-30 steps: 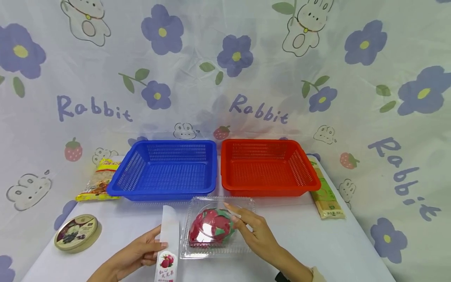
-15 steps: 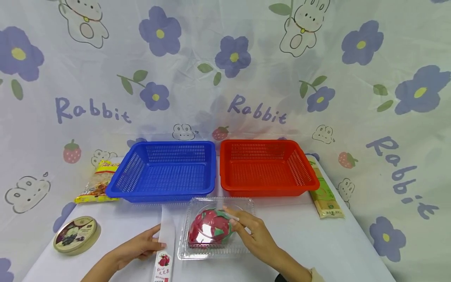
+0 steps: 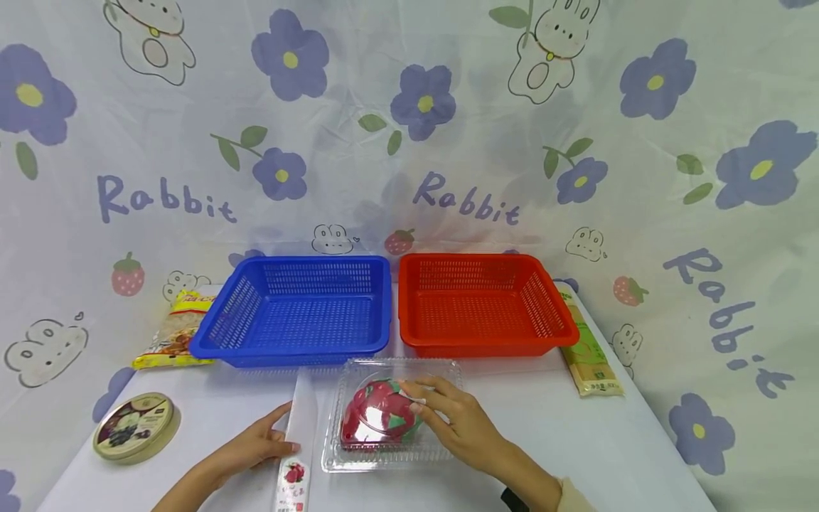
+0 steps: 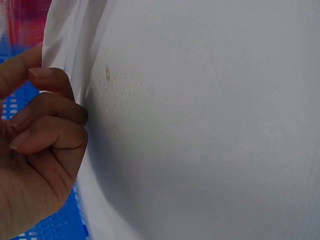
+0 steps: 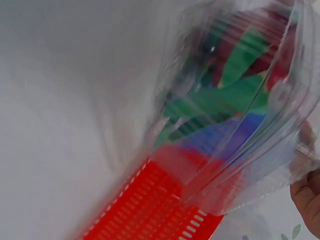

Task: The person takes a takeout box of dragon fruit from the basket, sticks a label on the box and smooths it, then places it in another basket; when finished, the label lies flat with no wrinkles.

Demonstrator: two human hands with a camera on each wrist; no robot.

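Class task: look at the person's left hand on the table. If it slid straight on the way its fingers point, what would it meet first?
The left hand already pinches the label strip. Straight on, past the strip, it would probably meet the clear box holding the dragon fruit, though depth is hard to judge.

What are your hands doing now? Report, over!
Left hand pinches the white label strip. Right hand rests on the clear box over the dragon fruit. Blue basket and red basket behind; nothing blocking.
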